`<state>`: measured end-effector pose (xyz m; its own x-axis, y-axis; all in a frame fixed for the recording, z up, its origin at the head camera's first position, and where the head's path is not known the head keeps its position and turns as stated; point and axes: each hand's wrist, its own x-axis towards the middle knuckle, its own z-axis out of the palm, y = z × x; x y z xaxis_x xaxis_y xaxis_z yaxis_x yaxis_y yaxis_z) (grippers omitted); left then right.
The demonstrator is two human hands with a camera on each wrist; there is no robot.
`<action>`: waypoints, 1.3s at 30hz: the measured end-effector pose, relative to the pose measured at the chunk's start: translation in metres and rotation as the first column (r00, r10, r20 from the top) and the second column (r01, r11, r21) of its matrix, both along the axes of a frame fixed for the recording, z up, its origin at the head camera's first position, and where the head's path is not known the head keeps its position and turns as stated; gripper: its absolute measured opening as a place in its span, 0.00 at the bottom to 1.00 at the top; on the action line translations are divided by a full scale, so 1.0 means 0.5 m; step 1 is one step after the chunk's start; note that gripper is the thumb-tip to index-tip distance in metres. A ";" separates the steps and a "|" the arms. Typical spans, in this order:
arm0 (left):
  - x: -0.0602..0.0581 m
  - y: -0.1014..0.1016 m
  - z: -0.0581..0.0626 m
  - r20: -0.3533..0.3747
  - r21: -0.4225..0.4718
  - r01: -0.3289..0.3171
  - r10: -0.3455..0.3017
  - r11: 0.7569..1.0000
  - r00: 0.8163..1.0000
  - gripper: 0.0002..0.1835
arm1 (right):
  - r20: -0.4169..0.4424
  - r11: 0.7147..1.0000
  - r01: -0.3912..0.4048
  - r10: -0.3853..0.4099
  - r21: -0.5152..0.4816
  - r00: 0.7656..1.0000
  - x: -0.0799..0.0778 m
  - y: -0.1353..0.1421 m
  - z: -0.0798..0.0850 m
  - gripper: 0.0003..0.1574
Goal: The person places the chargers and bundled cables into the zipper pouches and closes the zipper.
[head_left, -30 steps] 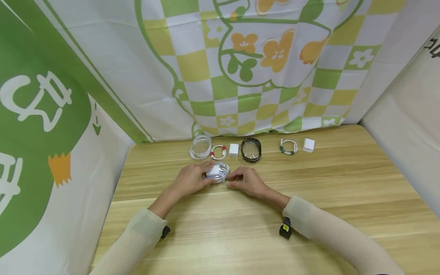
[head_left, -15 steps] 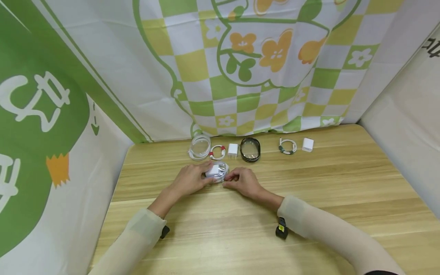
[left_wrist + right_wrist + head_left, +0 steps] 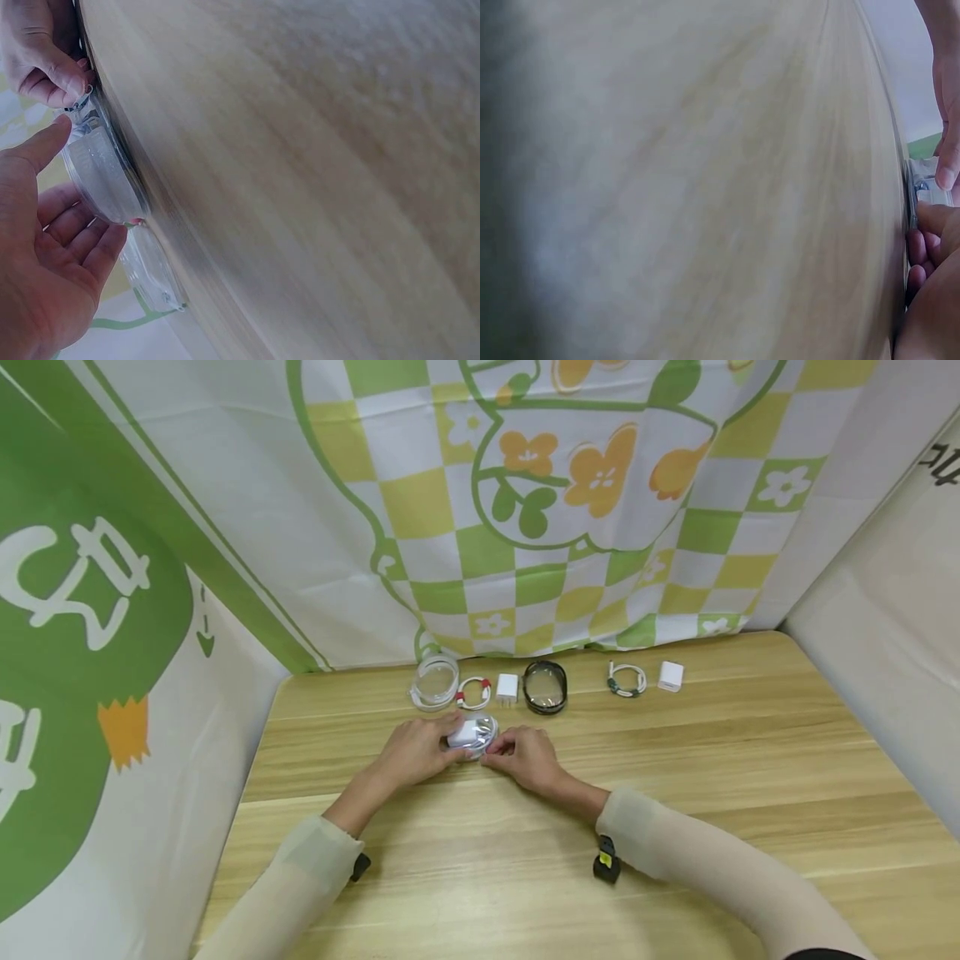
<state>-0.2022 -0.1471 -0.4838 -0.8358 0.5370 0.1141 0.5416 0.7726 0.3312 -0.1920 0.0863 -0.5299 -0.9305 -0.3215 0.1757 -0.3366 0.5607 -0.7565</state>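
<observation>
A clear round pouch [image 3: 489,727] lies on the wooden table [image 3: 465,860], with a white charger [image 3: 463,734] and a coiled white cable inside. My left hand [image 3: 411,752] holds its left side between thumb and fingers; in the left wrist view these fingers reach round the pouch [image 3: 105,176]. At the pouch's near right edge, my right hand [image 3: 528,758] pinches what looks like its small zipper pull, mostly hidden by the fingertips. The right wrist view catches only part of the pouch [image 3: 924,184] beside both hands.
Behind the hands a row holds a clear round case [image 3: 414,697], a white cable with a red tie [image 3: 485,685], a white charger [image 3: 507,685] and a black-rimmed round case [image 3: 527,693]. Farther right lie a white cable with a green tie [image 3: 637,692] and another white charger [image 3: 671,676].
My right hand has slid a little to the left along the pouch's near edge, fingertips still pinched. The left hand has kept its hold in nearly the same place.
</observation>
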 end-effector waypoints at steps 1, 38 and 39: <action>0.000 0.000 0.001 -0.001 0.000 -0.001 0.001 1.000 1.000 0.37 | -0.004 1.000 0.003 -0.003 0.004 1.000 0.000 -0.001 0.000 0.06; -0.002 0.001 0.006 -0.041 -0.016 0.013 -0.013 1.000 0.999 0.35 | -0.061 0.999 -0.034 0.035 0.016 0.998 -0.036 0.042 0.022 0.03; -0.002 0.001 0.006 -0.042 -0.014 0.010 -0.010 1.000 0.999 0.35 | -0.075 0.999 -0.028 0.030 0.025 0.997 -0.039 0.043 0.022 0.02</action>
<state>-0.2030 -0.1464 -0.4806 -0.8250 0.5471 0.1417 0.5627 0.7715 0.2969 -0.2114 0.1076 -0.5189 -0.9051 -0.3529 0.2370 -0.4084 0.5672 -0.7152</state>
